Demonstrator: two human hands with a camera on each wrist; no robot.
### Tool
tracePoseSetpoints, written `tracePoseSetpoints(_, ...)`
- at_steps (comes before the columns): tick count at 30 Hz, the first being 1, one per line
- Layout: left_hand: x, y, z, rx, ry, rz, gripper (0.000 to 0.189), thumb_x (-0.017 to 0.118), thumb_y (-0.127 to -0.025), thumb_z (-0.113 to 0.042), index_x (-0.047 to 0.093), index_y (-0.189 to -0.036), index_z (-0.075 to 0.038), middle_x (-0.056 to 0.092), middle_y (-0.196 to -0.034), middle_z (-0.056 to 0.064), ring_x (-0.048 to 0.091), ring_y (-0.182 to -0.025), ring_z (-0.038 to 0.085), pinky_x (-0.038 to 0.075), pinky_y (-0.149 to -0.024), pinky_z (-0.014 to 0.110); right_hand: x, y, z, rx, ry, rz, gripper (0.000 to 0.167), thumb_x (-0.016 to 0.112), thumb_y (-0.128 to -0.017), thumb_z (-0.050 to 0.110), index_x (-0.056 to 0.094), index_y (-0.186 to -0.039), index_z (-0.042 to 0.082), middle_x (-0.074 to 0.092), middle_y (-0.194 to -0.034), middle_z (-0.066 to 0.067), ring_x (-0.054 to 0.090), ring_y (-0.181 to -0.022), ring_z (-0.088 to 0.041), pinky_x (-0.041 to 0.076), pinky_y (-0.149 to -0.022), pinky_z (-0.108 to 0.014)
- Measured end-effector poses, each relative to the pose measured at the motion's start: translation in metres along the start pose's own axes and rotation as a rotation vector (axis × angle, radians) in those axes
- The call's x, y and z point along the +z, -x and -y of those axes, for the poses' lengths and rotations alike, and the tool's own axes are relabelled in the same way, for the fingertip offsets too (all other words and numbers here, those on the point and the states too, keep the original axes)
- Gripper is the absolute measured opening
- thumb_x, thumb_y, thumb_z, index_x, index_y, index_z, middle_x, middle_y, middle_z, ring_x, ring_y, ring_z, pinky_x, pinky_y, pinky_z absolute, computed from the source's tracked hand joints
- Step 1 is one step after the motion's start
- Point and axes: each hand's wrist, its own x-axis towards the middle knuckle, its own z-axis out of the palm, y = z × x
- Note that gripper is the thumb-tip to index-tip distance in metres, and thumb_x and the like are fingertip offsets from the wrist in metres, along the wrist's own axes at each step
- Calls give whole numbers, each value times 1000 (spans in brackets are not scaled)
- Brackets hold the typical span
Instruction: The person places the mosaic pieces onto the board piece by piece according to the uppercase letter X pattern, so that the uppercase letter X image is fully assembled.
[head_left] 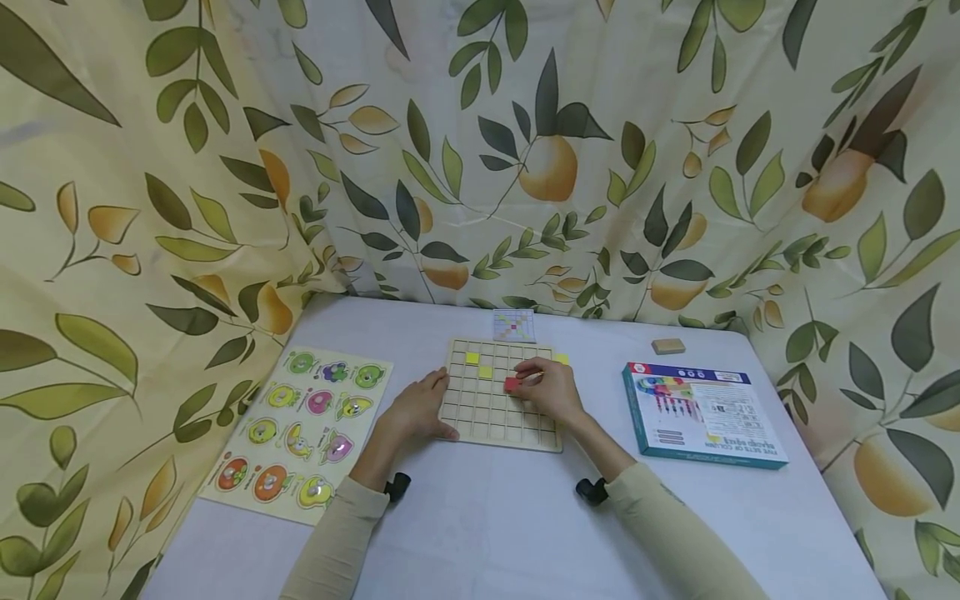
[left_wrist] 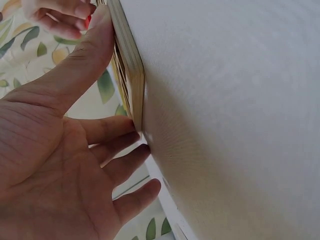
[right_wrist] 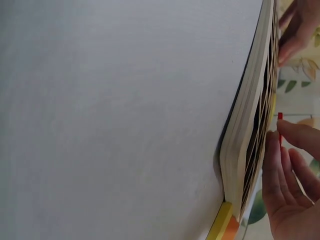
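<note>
A wooden grid board (head_left: pixel 480 421) lies on the table with two yellow square tiles, one yellow tile (head_left: pixel 472 358) and another yellow tile (head_left: pixel 486 372), in its upper left part. My right hand (head_left: pixel 551 390) pinches a red square tile (head_left: pixel 512 385) between thumb and fingertips over the middle of the grid. In the right wrist view the red tile (right_wrist: pixel 280 122) is seen edge-on. My left hand (head_left: pixel 416 408) steadies the board's left side, fingers loosely extended. The left wrist view shows its thumb (left_wrist: pixel 92 55) along the near edge and fingertips at the board's corner (left_wrist: pixel 137 95).
Behind the board lies a small pattern card (head_left: pixel 513 325). A fruit puzzle board (head_left: pixel 341 358) is at the left. To the right are a teal-edged box (head_left: pixel 705 417) and a small wooden block (head_left: pixel 668 346). Yellow shows beside the board's right edge (head_left: pixel 561 358). Patterned curtains surround the table.
</note>
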Motion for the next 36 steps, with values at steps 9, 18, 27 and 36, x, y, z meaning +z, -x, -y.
tracePoseSetpoints(9, -1, 1, -1, 4, 7, 1, 115, 95, -73, -44, 35, -160, 3, 28, -170, 17, 30, -156, 33, 29, -126, 50, 10, -4, 4, -13, 23, 30, 33, 89, -79, 3, 77, -110, 3, 78, -100, -7, 73, -81, -18, 61, -71, -33)
tracePoseSetpoints(18, -1, 2, -2, -2, 4, -2, 116, 95, -73, -45, 34, -161, 2, 28, -170, 16, 28, -156, 32, 28, -126, 49, 17, -6, 11, 21, 40, 39, 34, 89, -78, 2, 77, -110, 3, 78, -99, -7, 74, -82, -17, 61, -72, -32)
tracePoseSetpoints(27, -3, 4, -5, -4, 11, -4, 115, 95, -73, -44, 35, -160, 2, 28, -170, 16, 28, -156, 32, 27, -126, 49, 18, -6, 9, 25, 25, 61, 34, 89, -79, 3, 77, -111, 3, 78, -101, -7, 72, -83, -16, 61, -77, -33)
tracePoseSetpoints(36, -3, 3, -4, -18, 17, 8, 117, 95, -73, -43, 32, -161, 2, 26, -171, 16, 26, -157, 32, 26, -127, 49, 0, 5, 6, 62, -16, 22, 27, 83, -87, 4, 76, -114, 2, 78, -101, -8, 74, -92, -21, 61, -83, -37)
